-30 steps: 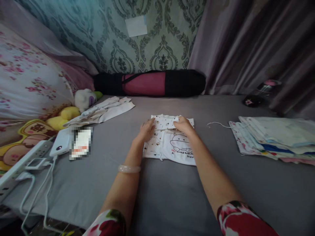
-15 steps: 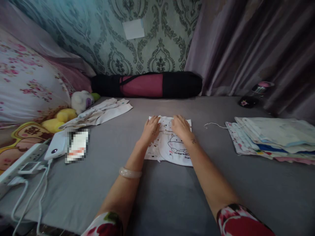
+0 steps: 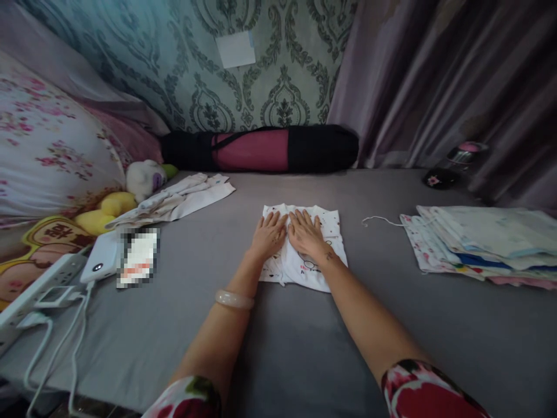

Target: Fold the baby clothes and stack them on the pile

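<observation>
I pressed both palms down on a small white printed garment [image 3: 304, 281], which lay folded on a gray sheet [image 3: 174, 325] directly beneath my hands. My left hand [image 3: 268, 235] rested flat on its speckled left part, fingers extended and gripping nothing; my right hand [image 3: 307, 237], equally flat and outstretched, covered much of the cartoon print. My fingertips reached just short of the garment's far edge, while its near edge showed between my wrists. A stack of folded cloths [image 3: 500, 232] lay well apart, to my right.
</observation>
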Demonstrator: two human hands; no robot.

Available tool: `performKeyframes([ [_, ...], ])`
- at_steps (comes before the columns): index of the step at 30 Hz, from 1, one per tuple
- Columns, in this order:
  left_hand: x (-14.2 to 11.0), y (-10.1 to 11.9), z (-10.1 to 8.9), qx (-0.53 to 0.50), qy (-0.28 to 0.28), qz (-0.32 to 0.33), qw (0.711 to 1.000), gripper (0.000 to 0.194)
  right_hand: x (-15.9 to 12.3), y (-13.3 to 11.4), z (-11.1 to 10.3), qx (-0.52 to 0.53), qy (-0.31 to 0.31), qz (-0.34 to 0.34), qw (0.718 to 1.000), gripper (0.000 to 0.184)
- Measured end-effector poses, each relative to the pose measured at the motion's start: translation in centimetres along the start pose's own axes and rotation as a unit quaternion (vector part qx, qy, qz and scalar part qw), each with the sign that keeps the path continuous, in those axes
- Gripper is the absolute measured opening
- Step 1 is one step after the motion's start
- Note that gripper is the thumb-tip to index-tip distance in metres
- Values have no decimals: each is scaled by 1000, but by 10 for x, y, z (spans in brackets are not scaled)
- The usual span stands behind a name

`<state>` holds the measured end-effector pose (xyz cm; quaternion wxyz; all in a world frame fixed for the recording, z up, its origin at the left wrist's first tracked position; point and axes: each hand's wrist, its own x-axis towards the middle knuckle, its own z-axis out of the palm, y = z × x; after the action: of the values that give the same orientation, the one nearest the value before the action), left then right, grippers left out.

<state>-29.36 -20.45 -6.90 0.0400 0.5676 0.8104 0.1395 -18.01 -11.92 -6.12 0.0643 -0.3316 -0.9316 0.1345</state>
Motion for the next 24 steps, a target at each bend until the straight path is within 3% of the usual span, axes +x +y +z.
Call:
performKeyframes([
  [7,1,-4,3,0,13,6,1000,51,9,6,-8,74,-27,15,997,54],
  [9,2,-5,4,-24,26,1,999,48,12,15,-19,117,9,40,992,51],
  [13,3,-7,5,-87,71,-15,993,45,11,39,-33,158,110,174,966,40],
  [15,4,-9,6,-100,86,-20,991,44,8,46,-32,161,103,210,959,33],
  [18,6,-12,9,-86,85,-14,993,44,6,47,-26,159,85,208,961,27],
  [24,7,-12,7,-64,52,-16,996,54,7,41,-22,175,69,216,958,45],
])
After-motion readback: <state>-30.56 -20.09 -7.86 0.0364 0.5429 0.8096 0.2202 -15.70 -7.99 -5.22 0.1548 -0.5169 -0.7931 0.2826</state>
